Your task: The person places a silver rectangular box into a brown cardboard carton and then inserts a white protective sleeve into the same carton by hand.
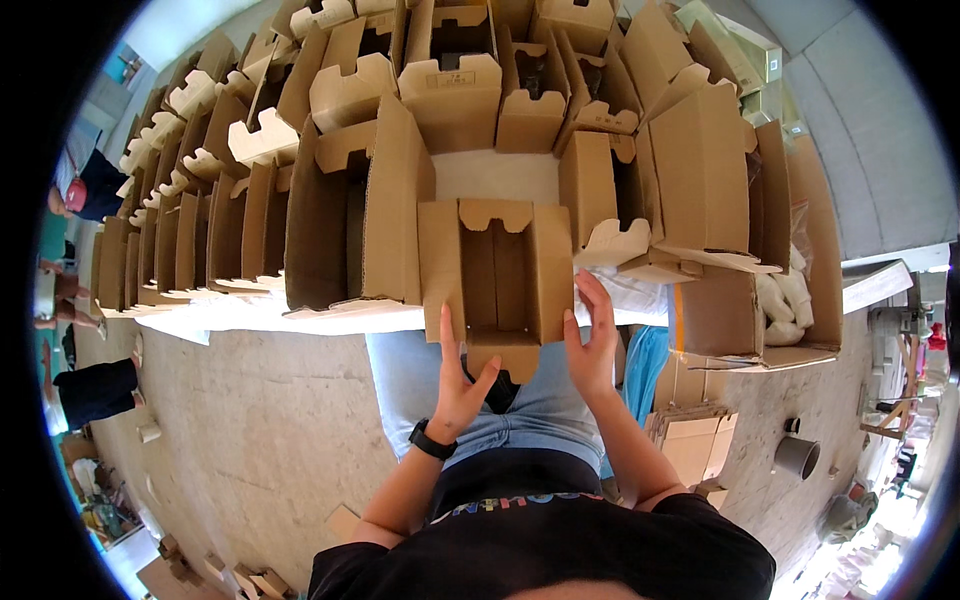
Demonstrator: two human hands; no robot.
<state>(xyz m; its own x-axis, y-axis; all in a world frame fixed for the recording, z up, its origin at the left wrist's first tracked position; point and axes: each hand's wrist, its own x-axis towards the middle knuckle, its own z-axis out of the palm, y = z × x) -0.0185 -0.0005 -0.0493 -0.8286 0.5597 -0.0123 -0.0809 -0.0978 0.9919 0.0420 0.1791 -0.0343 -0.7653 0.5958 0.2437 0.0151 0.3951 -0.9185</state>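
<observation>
left hand (pixel 458 398) touches open carton (pixel 497 265) by white surface (pixel 495 177) above concrete floor (pixel 260 430)

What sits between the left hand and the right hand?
In the head view, an open brown cardboard box sits between the left hand and the right hand.

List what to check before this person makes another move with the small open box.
1. Left hand in place: ok, finger and thumb spread at the near left corner of the small open box.
2. Right hand in place: ok, at the box's right side; how firmly it presses, cannot tell.
3. Flaps open: ok, spread, with the inside showing.
4. Room on the left: not ok, a large box stands very close.
5. Base supported: cannot tell, the underside is hidden.
</observation>
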